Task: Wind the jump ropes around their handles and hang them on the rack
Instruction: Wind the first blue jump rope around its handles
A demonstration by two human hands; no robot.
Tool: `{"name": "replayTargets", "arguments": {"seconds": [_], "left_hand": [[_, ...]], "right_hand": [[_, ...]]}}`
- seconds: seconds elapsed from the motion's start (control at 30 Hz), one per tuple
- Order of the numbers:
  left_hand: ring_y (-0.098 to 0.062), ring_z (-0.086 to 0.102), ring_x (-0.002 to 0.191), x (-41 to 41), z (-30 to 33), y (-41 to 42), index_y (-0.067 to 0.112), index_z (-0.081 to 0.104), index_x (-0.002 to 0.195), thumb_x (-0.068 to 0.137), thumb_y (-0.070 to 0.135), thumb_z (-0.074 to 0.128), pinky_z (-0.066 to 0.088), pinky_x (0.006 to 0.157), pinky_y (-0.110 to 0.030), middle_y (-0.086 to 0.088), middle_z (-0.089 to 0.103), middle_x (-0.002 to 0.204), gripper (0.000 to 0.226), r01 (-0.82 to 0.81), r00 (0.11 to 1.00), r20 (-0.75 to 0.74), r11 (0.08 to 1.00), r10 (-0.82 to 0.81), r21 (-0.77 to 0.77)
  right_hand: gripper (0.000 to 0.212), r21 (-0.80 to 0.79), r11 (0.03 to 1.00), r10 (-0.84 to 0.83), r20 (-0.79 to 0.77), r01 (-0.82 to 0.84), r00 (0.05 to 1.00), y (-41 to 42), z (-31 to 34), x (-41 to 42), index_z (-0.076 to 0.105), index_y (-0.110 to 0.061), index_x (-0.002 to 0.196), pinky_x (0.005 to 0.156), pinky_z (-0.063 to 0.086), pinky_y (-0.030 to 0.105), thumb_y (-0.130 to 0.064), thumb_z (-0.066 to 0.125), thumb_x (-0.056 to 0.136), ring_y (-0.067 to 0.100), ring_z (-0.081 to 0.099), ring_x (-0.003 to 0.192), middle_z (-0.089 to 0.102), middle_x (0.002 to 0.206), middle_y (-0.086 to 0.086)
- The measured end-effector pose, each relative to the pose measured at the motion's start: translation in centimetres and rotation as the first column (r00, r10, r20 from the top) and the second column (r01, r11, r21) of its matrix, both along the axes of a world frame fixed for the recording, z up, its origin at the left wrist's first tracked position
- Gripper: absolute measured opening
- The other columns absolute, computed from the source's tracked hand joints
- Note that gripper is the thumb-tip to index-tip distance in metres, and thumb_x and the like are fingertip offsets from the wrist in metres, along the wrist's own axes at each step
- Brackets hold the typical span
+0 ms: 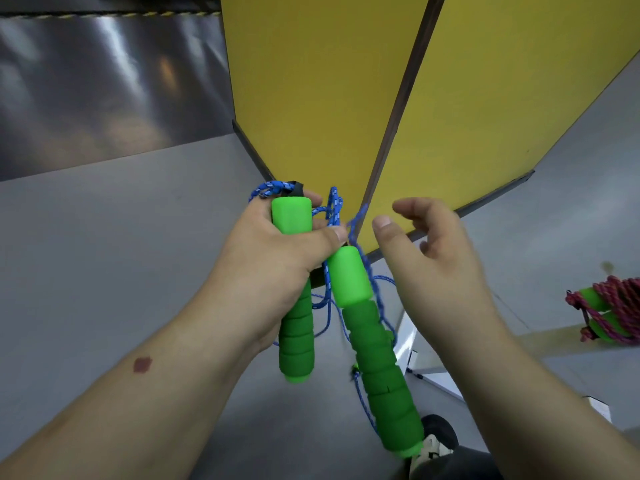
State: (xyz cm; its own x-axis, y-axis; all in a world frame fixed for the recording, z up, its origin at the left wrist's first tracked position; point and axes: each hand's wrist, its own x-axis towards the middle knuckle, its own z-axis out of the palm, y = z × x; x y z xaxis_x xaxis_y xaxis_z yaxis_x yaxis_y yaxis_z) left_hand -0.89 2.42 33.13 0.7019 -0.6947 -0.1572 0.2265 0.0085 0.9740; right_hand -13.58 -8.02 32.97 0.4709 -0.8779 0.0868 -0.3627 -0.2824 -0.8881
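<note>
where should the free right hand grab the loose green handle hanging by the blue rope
Judging by its pose, the right hand would best close on the ribbed foam lower half of the loose green handle, coming in from the right. That side is clear, the grip hangs tilted and exposed below the left hand, and the blue rope tangles around its smooth top.

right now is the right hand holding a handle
No, the right hand is open and empty beside the green handles gripped by the left hand.

Two tall yellow panels (322, 81) with dark edging meet at a corner above a smooth grey floor (104, 237), while a shiny metallic wall (104, 81) at the left catches streaks of light beneath a black-and-yellow striped strip (104, 14).
</note>
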Motion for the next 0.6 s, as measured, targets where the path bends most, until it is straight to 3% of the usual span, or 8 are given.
{"name": "replayTargets", "arguments": {"seconds": [0.07,0.13,0.2,0.27,0.43,0.53,0.6], "left_hand": [[-0.020,0.074,0.080,0.2,0.0,0.0,0.026,0.065,0.106,0.083,0.010,0.085,0.061,0.074,-0.043,0.000,0.075,0.087,0.034,-0.058,0.998,0.003,0.998,0.058,0.007],[-0.021,0.074,0.077,0.5,0.1,0.0,0.023,0.065,0.107,0.084,0.008,0.083,0.061,0.068,-0.041,0.002,0.073,0.083,0.033,-0.091,0.995,-0.048,0.996,0.091,0.004],[-0.022,0.075,0.077,0.7,0.2,0.1,0.020,0.065,0.109,0.085,0.008,0.083,0.062,0.066,-0.039,-0.002,0.073,0.087,0.033,-0.091,0.994,-0.066,0.996,0.092,0.016],[-0.024,0.078,0.083,1.0,0.2,0.2,0.019,0.064,0.110,0.086,0.008,0.081,0.063,0.071,-0.041,-0.009,0.077,0.096,0.031,-0.086,0.994,-0.059,0.996,0.087,0.032],[-0.027,0.079,0.091,1.7,0.1,0.4,0.020,0.064,0.107,0.090,0.006,0.076,0.066,0.077,-0.040,-0.014,0.078,0.104,0.025,-0.017,0.997,-0.072,0.992,0.026,0.124],[-0.030,0.077,0.088,1.7,0.3,0.7,0.025,0.068,0.100,0.074,0.027,0.082,0.062,0.088,-0.054,-0.017,0.076,0.098,0.030,0.055,0.995,0.069,0.968,-0.074,0.244],[-0.031,0.072,0.081,1.4,1.0,0.9,0.024,0.067,0.095,0.065,0.040,0.074,0.060,0.087,-0.056,-0.015,0.073,0.091,0.034,0.062,0.963,0.221,0.924,-0.155,0.378]], "right_hand": [[0.030,0.075,0.977,0.194,0.056,-0.198,0.979,0.4,0.5,0.0,0.061,-0.031,0.104,0.074,0.047,0.021,-0.053,0.065,0.084,0.005,0.059,0.087,0.064,0.097,-0.012],[0.033,0.302,0.845,0.435,0.087,-0.440,0.896,1.0,0.5,0.1,0.057,-0.033,0.106,0.068,0.054,0.030,-0.047,0.073,0.081,0.011,0.065,0.078,0.069,0.090,-0.007],[0.035,0.432,0.744,0.514,0.117,-0.509,0.850,1.3,0.3,0.2,0.051,-0.033,0.112,0.062,0.056,0.039,-0.030,0.075,0.087,0.021,0.068,0.068,0.072,0.086,0.004],[0.030,0.446,0.751,0.470,0.156,-0.487,0.869,1.2,0.4,0.2,0.054,-0.031,0.111,0.055,0.051,0.035,-0.021,0.071,0.088,0.022,0.063,0.057,0.068,0.078,0.007],[0.013,0.409,0.835,0.230,0.351,-0.369,0.908,0.4,0.9,0.0,0.057,-0.015,0.090,0.049,0.044,0.030,-0.021,0.061,0.079,0.022,0.051,0.051,0.055,0.064,0.008],[0.011,0.386,0.860,0.167,0.405,-0.334,0.899,0.3,0.6,0.0,0.060,-0.017,0.088,0.055,0.046,0.034,-0.027,0.062,0.083,0.024,0.054,0.060,0.059,0.069,0.010],[0.011,0.390,0.865,0.142,0.412,-0.316,0.900,0.4,0.5,0.2,0.063,-0.019,0.087,0.065,0.048,0.035,-0.029,0.062,0.085,0.023,0.058,0.068,0.064,0.076,0.010]]}}
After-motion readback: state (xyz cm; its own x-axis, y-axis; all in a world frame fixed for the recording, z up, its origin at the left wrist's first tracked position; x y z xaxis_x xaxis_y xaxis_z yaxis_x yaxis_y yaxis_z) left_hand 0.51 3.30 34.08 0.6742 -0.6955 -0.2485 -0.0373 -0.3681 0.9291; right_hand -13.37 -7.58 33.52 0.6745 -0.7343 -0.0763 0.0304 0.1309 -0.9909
